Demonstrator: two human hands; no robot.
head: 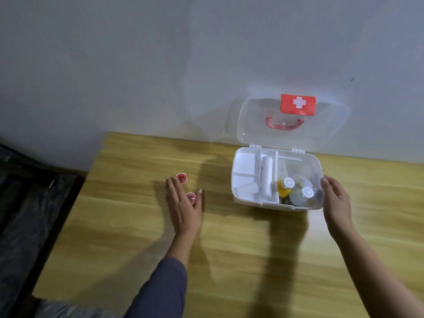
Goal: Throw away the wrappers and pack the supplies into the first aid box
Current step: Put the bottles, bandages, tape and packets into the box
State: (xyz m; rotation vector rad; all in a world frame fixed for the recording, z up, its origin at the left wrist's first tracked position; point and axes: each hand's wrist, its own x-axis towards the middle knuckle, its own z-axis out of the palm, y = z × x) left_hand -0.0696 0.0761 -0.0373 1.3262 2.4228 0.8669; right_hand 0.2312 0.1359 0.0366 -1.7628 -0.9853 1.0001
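The white first aid box [243, 198] stands open on the wooden table, its clear lid [325, 129] with a red cross label leaning against the wall. Inside lie a white gauze roll [267, 177], a yellow bottle [284, 187] and a clear bottle [302, 196], both with white caps. Two small red tape rolls sit left of the box: one [181, 178] beyond my fingertips, the other [191, 197] between my thumb and fingers. My left hand [182, 207] hovers open over them. My right hand [337, 200] rests open against the box's right side.
The wooden table [229, 260] butts against a grey wall. A black bag-lined bin [25, 203] stands on the floor off the table's left edge. No wrappers show on the table.
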